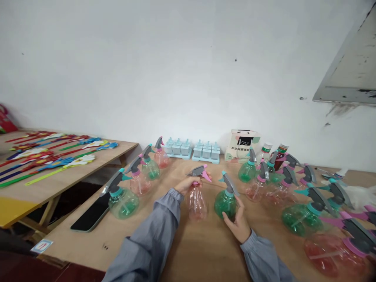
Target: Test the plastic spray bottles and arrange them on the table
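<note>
In the middle of the table, my left hand (pixel 186 184) is closed round the neck of a pink spray bottle (pixel 197 205), just under its grey and pink trigger head. The bottle is upright. To its right my right hand (pixel 239 223) grips the lower side of a green spray bottle (pixel 225 203), thumb in front and fingers partly hidden behind. That bottle has a teal collar and nozzle and leans slightly. A gap separates the two bottles.
Left stand several pink and green spray bottles (pixel 125 203) beside a black phone (pixel 91 213). Many more spray bottles (pixel 302 217) crowd the right. Light-blue popsicle moulds (pixel 206 150) and a printed box (pixel 241 147) line the wall. Another table (pixel 17 199) carries colourful hand-shaped sticks (pixel 58 162).
</note>
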`<state>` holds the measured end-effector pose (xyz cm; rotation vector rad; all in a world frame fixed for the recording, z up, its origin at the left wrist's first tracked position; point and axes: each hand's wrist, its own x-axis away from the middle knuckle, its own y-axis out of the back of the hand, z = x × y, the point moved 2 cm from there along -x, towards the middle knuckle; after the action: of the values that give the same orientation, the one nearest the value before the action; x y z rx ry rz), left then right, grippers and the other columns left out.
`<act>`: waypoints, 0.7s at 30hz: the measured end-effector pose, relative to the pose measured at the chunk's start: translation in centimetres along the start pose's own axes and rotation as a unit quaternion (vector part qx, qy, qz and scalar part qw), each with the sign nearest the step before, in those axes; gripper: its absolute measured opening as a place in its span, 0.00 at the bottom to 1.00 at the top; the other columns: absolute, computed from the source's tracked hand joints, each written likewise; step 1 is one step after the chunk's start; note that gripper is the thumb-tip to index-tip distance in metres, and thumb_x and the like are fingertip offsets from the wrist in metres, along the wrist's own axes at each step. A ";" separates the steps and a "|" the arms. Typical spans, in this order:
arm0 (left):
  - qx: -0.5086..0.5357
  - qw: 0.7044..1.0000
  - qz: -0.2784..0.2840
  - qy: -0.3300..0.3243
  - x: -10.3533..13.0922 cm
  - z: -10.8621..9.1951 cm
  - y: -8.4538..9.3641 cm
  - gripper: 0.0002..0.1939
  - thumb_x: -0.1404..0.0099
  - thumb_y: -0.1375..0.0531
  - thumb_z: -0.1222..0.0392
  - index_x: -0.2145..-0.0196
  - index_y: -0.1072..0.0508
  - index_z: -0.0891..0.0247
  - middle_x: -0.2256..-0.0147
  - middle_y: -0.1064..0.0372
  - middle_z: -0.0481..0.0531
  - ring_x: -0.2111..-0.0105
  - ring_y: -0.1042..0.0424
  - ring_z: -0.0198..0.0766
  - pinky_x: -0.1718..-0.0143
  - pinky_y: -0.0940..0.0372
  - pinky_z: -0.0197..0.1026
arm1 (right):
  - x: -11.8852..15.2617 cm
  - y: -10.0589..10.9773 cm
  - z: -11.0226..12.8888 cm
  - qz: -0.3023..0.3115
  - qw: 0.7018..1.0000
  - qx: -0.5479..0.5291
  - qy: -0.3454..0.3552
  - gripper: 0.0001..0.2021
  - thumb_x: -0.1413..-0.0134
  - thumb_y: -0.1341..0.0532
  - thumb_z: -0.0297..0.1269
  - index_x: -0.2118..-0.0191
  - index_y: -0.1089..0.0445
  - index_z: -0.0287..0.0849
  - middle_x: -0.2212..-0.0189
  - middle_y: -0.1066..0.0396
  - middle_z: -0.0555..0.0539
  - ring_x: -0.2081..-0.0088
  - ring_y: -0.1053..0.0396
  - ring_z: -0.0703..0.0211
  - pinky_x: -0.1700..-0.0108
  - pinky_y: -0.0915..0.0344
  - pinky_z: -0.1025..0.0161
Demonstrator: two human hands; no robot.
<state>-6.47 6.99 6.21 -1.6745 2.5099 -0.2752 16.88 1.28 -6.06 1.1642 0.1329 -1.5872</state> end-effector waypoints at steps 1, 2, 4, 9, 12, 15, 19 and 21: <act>-0.006 1.000 -0.002 0.001 -0.2 0.0 0.1 0.19 0.60 0.42 0.65 0.67 0.23 0.66 0.73 0.27 0.50 0.83 0.49 0.24 0.81 0.55 0.31 | -0.1 -0.1 0.0 0.001 1.000 -0.011 -0.006 0.35 0.42 0.42 0.41 0.35 0.59 0.40 0.42 0.41 0.31 0.42 0.35 0.43 0.45 0.33 0.43; -0.013 1.000 -0.009 0.001 -0.4 0.1 0.1 0.16 0.61 0.42 0.66 0.70 0.23 0.66 0.76 0.29 0.49 0.83 0.50 0.24 0.82 0.57 0.32 | -0.1 -0.2 0.1 0.001 1.000 -0.024 -0.013 0.34 0.41 0.42 0.40 0.35 0.59 0.41 0.42 0.41 0.32 0.42 0.35 0.44 0.45 0.32 0.45; -0.030 0.999 -0.016 0.003 -0.8 0.5 0.2 0.10 0.62 0.43 0.66 0.77 0.26 0.66 0.81 0.34 0.47 0.84 0.51 0.24 0.83 0.59 0.32 | 0.0 -0.5 0.1 0.001 0.998 -0.048 -0.030 0.34 0.41 0.42 0.40 0.35 0.59 0.42 0.43 0.40 0.32 0.43 0.34 0.46 0.47 0.31 0.47; -0.039 0.999 0.023 0.012 -1.4 1.4 -0.3 0.10 0.61 0.44 0.65 0.77 0.26 0.66 0.77 0.31 0.50 0.83 0.46 0.25 0.82 0.55 0.32 | 0.9 -0.8 -0.5 0.012 0.996 -0.069 -0.063 0.33 0.41 0.41 0.42 0.36 0.57 0.43 0.42 0.40 0.32 0.42 0.34 0.45 0.45 0.33 0.44; -0.020 0.999 0.036 0.010 -1.6 1.6 -0.5 0.15 0.58 0.42 0.64 0.70 0.24 0.66 0.72 0.27 0.51 0.81 0.43 0.25 0.80 0.50 0.32 | 1.4 -0.7 -0.9 0.012 0.995 -0.068 -0.067 0.33 0.42 0.41 0.41 0.36 0.55 0.43 0.42 0.40 0.32 0.41 0.35 0.44 0.42 0.35 0.41; 0.000 1.000 0.021 -0.004 -1.6 1.4 -0.5 0.14 0.58 0.41 0.64 0.69 0.24 0.66 0.70 0.27 0.51 0.81 0.42 0.25 0.79 0.48 0.31 | 1.6 -0.6 -0.9 0.014 0.996 -0.065 -0.061 0.33 0.41 0.41 0.40 0.35 0.56 0.43 0.42 0.40 0.32 0.40 0.36 0.43 0.42 0.36 0.40; 0.029 0.999 -0.036 -0.008 -1.3 1.2 -0.6 0.06 0.60 0.41 0.66 0.78 0.29 0.65 0.75 0.30 0.49 0.80 0.42 0.27 0.80 0.50 0.31 | 1.5 -0.6 -0.8 0.017 0.996 -0.070 -0.058 0.32 0.41 0.42 0.40 0.35 0.57 0.44 0.42 0.40 0.33 0.41 0.36 0.43 0.42 0.36 0.40; 0.030 0.999 -0.045 -0.003 -1.0 0.9 -0.8 0.04 0.60 0.42 0.67 0.81 0.31 0.64 0.78 0.33 0.48 0.80 0.42 0.28 0.81 0.53 0.32 | 1.4 -0.7 -0.8 0.018 0.996 -0.068 -0.062 0.33 0.41 0.42 0.40 0.35 0.57 0.44 0.42 0.40 0.33 0.41 0.36 0.43 0.42 0.36 0.39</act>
<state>-5.18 7.52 5.48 -1.7641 2.4007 -0.3481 16.91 1.06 -7.83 0.9552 0.1366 -1.5887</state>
